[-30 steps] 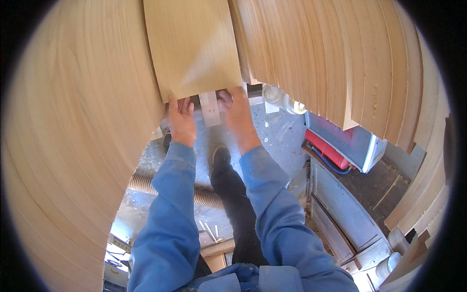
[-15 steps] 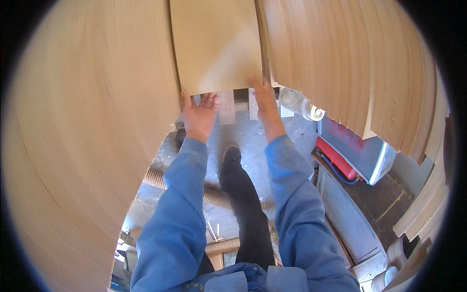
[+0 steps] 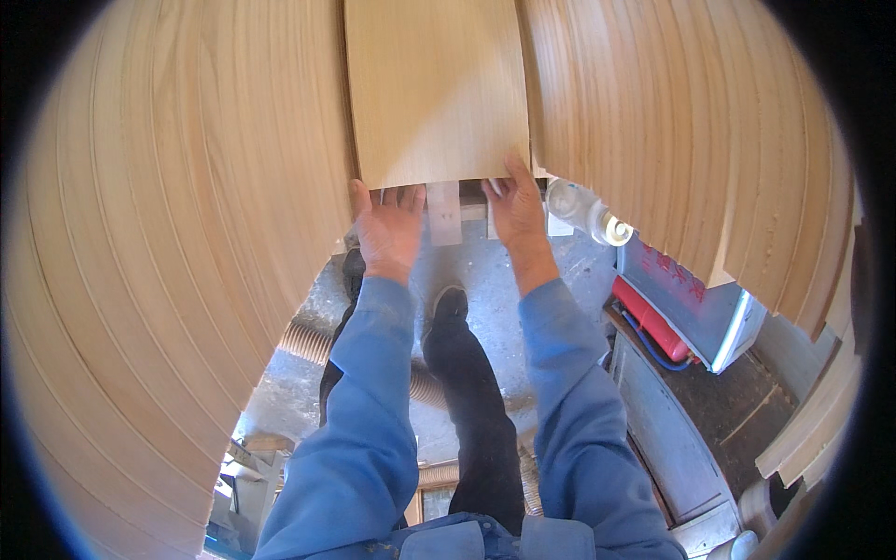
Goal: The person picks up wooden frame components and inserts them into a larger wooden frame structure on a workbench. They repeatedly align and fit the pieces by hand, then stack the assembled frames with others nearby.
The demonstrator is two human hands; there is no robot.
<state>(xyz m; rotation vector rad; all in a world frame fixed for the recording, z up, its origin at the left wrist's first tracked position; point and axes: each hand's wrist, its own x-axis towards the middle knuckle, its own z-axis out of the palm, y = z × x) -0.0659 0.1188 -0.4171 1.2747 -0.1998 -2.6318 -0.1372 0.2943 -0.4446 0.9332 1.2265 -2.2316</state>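
Observation:
A pale, smooth wooden board (image 3: pixel 439 93) lies between two taller spreads of wood, its short near edge facing me. My left hand (image 3: pixel 388 229) is palm up at the board's left near corner, the fingers curled beneath the edge and the thumb against the corner. At the right near corner, my right hand (image 3: pixel 519 210) pinches the board, thumb on top and fingers underneath. Both sets of fingertips are partly hidden by the board.
Overlapping wood panels fan out on the left (image 3: pixel 187 233) and right (image 3: pixel 672 121). Below the right panels are a clear plastic bottle (image 3: pixel 579 203), a red cylinder (image 3: pixel 649 320) and a grey cabinet (image 3: pixel 677 439). A ribbed hose (image 3: pixel 306 343) crosses the floor near my legs.
My right thumb has gone from blurred to resting on the board's corner, with its fingers now curled under. The whole view has shifted slightly, and the board and hands appear further right.

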